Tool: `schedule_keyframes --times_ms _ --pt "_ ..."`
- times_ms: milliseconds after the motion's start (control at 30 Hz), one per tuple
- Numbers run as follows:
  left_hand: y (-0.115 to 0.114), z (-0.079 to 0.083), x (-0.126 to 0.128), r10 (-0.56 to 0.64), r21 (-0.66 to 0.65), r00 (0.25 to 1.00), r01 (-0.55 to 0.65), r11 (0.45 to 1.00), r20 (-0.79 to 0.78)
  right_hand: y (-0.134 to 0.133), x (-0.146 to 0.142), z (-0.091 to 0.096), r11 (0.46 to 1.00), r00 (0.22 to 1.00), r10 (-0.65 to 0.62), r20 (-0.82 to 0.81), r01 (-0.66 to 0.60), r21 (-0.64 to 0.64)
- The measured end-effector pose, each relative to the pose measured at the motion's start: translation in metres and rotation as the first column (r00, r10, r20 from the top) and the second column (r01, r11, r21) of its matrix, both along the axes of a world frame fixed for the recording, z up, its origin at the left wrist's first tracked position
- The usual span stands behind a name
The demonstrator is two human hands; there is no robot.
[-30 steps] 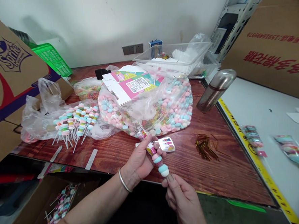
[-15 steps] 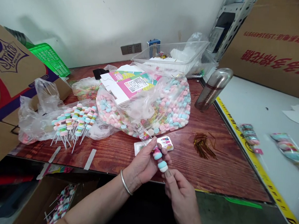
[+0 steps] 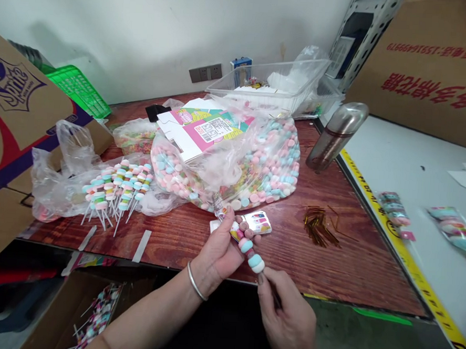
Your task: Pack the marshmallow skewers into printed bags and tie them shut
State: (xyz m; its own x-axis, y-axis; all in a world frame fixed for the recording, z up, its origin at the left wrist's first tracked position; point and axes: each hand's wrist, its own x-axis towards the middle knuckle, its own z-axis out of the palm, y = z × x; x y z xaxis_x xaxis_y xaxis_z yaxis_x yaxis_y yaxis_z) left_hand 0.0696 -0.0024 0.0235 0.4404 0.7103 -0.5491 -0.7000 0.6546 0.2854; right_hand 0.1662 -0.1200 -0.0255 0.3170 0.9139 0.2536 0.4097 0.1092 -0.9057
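My left hand (image 3: 222, 250), with a silver bangle on its wrist, is closed around a small printed clear bag (image 3: 219, 206) and the upper part of a marshmallow skewer (image 3: 255, 261). The skewer's blue, white and pink pieces stick out below the fingers, tilted down to the right. How far its upper end sits inside the bag is hidden by the hand. My right hand (image 3: 286, 307) pinches at the lower end, just under the white piece; the stick itself is hidden. Behind the left hand lies a stack of printed bags (image 3: 258, 222).
Finished skewers (image 3: 116, 186) lie on plastic at the left. A big bag of marshmallows (image 3: 276, 166) carries flat printed cartons (image 3: 204, 128). Gold twist ties (image 3: 320, 227) and a steel flask (image 3: 336, 136) are at right, with wrapped skewers (image 3: 394, 209) beyond. An open box (image 3: 57, 295) of skewers stands below left.
The skewer's lower end and my right hand have shifted slightly down and to the right. My left thumb has moved a little left, and more of the left fingertips shows behind the skewer.
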Motion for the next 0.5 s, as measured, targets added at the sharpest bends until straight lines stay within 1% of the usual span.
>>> schedule_keyframes --times_ms 33,67,100,133,167,200,233,267,300,333,367,400,433,467,500 --pt "-0.002 -0.001 0.002 0.012 -0.001 1.0 -0.012 1.0 -0.017 -0.001 0.0 -0.002 0.995 0.981 -0.049 0.19 0.032 0.093" --pt "-0.003 -0.002 0.004 0.021 0.003 0.999 -0.021 1.0 -0.032 -0.002 0.0 -0.004 0.985 0.94 -0.101 0.327 0.048 0.166" --pt "-0.005 -0.003 0.005 0.024 0.008 0.999 -0.024 1.0 -0.041 -0.002 0.0 -0.005 0.977 0.902 -0.139 0.408 0.059 0.203" --pt "-0.005 -0.004 0.006 0.02 0.013 0.999 -0.02 1.0 -0.048 -0.002 0.0 -0.005 0.977 0.888 -0.15 0.436 0.065 0.203" --pt "-0.005 -0.005 0.006 0.012 0.017 0.999 -0.011 1.0 -0.051 -0.002 -0.001 -0.004 0.984 0.903 -0.131 0.409 0.068 0.166" --pt "-0.005 -0.005 0.005 -0.003 0.023 0.999 0.004 1.0 -0.051 -0.002 -0.002 -0.003 0.993 0.94 -0.093 0.328 0.063 0.098" --pt "-0.005 -0.006 0.004 -0.021 0.034 0.999 0.023 0.999 -0.047 -0.001 -0.002 -0.001 0.999 0.98 -0.043 0.195 0.043 0.005" --pt "-0.004 -0.006 0.002 -0.045 0.047 0.998 0.047 0.998 -0.038 0.0 -0.002 0.0 0.995 1.0 0.001 0.014 0.0 -0.099" --pt "-0.003 -0.007 0.0 -0.073 0.061 0.997 0.075 0.995 -0.024 0.001 -0.001 0.002 0.978 0.98 0.029 -0.195 -0.068 -0.196" --pt "-0.003 -0.007 -0.001 -0.103 0.073 0.995 0.103 0.992 -0.008 0.001 -0.001 0.003 0.951 0.916 0.036 -0.4 -0.154 -0.267" --pt "-0.002 -0.008 -0.003 -0.131 0.086 0.991 0.13 0.988 0.006 0.002 0.0 0.004 0.922 0.821 0.024 -0.57 -0.239 -0.305" --pt "-0.002 -0.008 -0.004 -0.156 0.099 0.988 0.154 0.983 0.016 0.003 0.001 0.005 0.896 0.72 0.006 -0.694 -0.312 -0.316" --pt "-0.002 -0.009 -0.005 -0.175 0.111 0.984 0.171 0.979 0.025 0.003 0.001 0.006 0.877 0.631 -0.016 -0.776 -0.363 -0.313" --pt "-0.003 -0.01 -0.005 -0.189 0.125 0.981 0.184 0.975 0.031 0.003 0.002 0.006 0.865 0.563 -0.038 -0.826 -0.395 -0.31" --pt "-0.003 -0.01 -0.006 -0.201 0.138 0.979 0.194 0.971 0.037 0.003 0.002 0.007 0.855 0.516 -0.057 -0.855 -0.416 -0.308"
